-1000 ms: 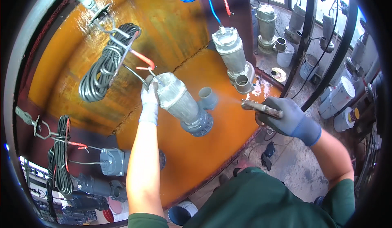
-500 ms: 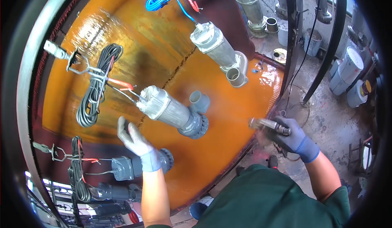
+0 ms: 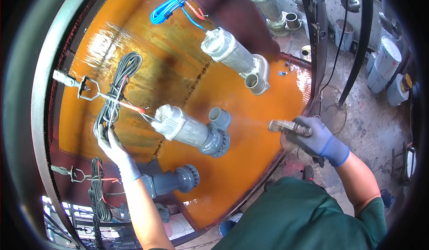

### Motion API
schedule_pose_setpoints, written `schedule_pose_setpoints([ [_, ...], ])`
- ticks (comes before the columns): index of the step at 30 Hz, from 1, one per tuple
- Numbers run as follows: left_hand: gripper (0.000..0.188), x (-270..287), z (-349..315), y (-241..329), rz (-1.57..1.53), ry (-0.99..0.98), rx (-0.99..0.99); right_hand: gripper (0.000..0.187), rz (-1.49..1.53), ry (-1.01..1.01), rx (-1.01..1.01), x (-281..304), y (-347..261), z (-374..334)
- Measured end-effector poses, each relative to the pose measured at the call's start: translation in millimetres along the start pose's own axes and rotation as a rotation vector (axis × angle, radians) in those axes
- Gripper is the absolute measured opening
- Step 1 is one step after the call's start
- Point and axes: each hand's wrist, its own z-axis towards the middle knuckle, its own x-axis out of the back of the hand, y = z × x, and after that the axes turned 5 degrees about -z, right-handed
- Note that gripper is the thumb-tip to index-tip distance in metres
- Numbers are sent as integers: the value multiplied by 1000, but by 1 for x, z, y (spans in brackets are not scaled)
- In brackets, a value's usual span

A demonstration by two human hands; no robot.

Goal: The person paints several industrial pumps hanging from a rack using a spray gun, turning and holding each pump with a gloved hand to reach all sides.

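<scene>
The pale-gloved left hand [image 3: 113, 146] has moved off the grey cylindrical metal pump [image 3: 187, 128] to the coiled black cable [image 3: 115, 86], pinching its lower end. The pump hangs untouched inside the front edge of the orange-coated booth [image 3: 243, 171], facing the metal spray gun [image 3: 289, 127] the right hand [image 3: 315, 136] grips.

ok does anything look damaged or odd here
Mainly the seam across the orange surface: it's dark and ragged where the surroundings are smoother, though I can't tell damage from buildup. Small bluish specks also show near the far right corner, odd against the orange. The pump facing the spray gun shows no obvious damage.
</scene>
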Motion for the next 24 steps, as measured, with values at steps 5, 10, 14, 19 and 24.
schedule_pose_setpoints([
  [5,48,-7,7,0,-10,-45,35,24,-106,-137,4,10,13,-3],
  [10,60,-28,-7,30,-131,-12,33,26,69,33,-24,9,14,-10],
  [14,71,-60,-20,86,2,-143,-161,26,-33,-215,46,26,4,-16],
  [19,76,-95,-12,118,-50,-251,-237,25,-183,-128,62,31,12,-20],
  [24,71,-118,1,144,138,-354,-245,25,-127,-323,117,27,7,-20],
])
